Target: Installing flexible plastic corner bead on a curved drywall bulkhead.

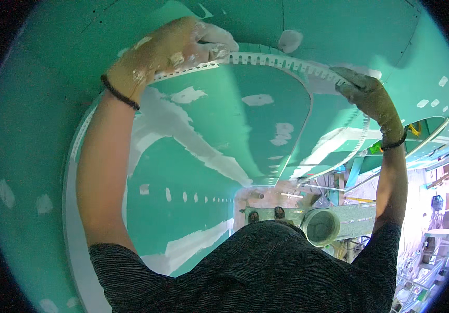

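Note:
A white, notched and perforated corner bead point(271, 61) runs along the curved edge of a green drywall arch point(182, 161) overhead. My left hand point(198, 44), dusted with white compound and with a dark band at the wrist, is closed on the bead at the top of the curve, fingers bent and thumb underneath. Farther right, my right hand point(363, 91), just as dusty, grips the same strip with fingers over its edge. Past my right hand, the bead's notched length hangs down in a loose curve. My right fingertips show only in part.
Green drywall with white compound patches point(187, 95) surrounds me. Below, a bucket point(320, 227) of grey material stands on a plank platform point(357, 221) near my feet. A cut opening point(423, 130) with yellow cable lies to the right. Clutter and scaffold parts fill the lower right.

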